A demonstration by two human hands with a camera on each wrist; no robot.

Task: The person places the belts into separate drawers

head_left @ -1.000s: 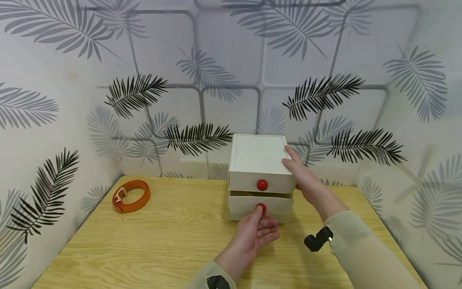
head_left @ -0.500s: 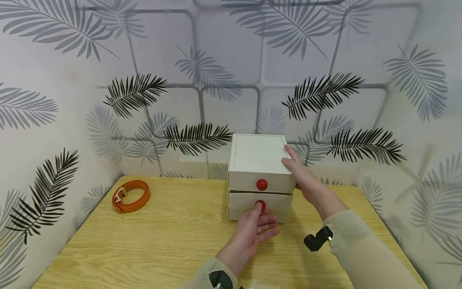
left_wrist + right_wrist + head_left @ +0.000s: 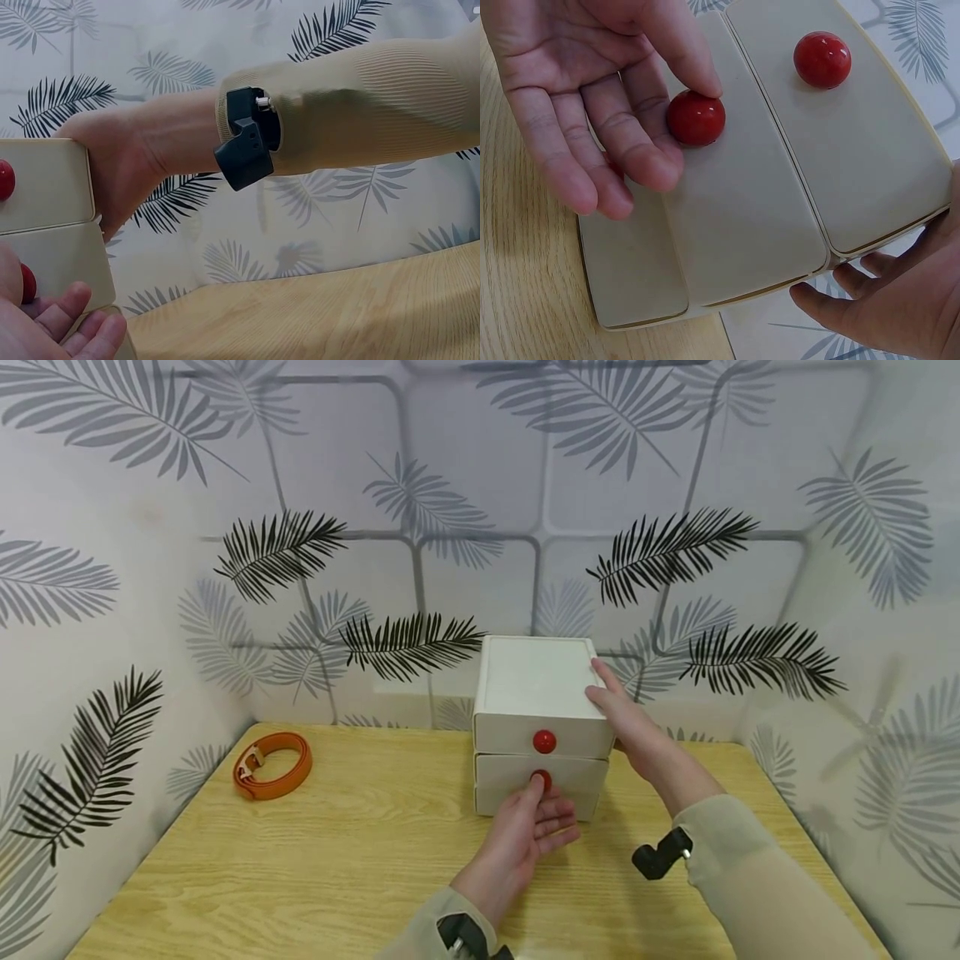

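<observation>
A white drawer box [image 3: 536,681] stands near the back of the table, with a top drawer [image 3: 870,142], a middle drawer [image 3: 742,210] and a bottom drawer [image 3: 634,262]. My left hand [image 3: 516,831] pinches the red round knob [image 3: 696,118] of the middle drawer between thumb and index finger; its other fingers are loosely spread. The upper red knob [image 3: 544,742] is untouched, and the bottom one is mostly hidden behind my left fingers. My right hand [image 3: 633,727] holds the box at its right side, fingertips over the top edge and other fingers against the side wall.
A coiled orange belt [image 3: 273,766] with a metal buckle lies at the back left of the wooden table [image 3: 337,852]. Leaf-patterned walls [image 3: 480,485] close off the back and both sides.
The middle drawer has slid inward with my left hand on its knob, and the dark gap above it has closed. My right hand keeps its place on the box.
</observation>
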